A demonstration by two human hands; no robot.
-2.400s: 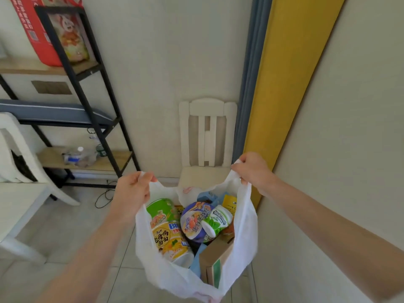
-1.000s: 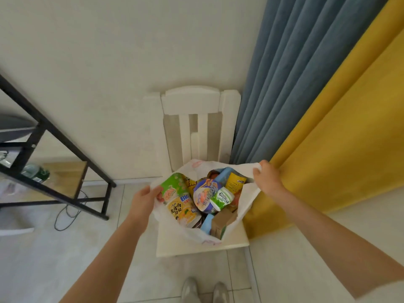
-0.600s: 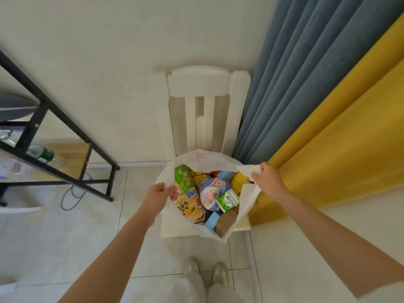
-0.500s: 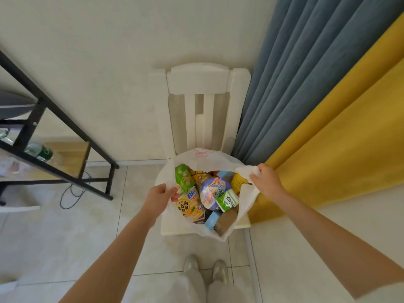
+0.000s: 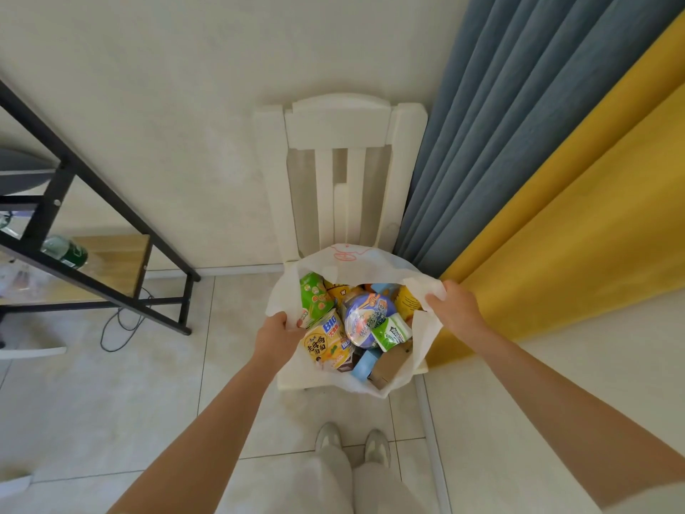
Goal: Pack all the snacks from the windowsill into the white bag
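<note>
A black shelf (image 5: 92, 231) stands left, curtains (image 5: 537, 161) right. The white bag (image 5: 370, 261), full of snacks (image 5: 356, 320), sits on the white chair (image 5: 339, 120); my left hand (image 5: 276, 337) and right hand (image 5: 457, 309) each pinch its rim.

The white bag (image 5: 422, 339) is looking like thin, matt, crinkled plastic. The snack packets (image 5: 326, 346) inside are shining with glossy printed film, beside a dull brown cardboard box (image 5: 389, 365). The chair (image 5: 337, 124) is showing smooth painted wood, the curtains (image 5: 519, 124) matt woven cloth.
</note>
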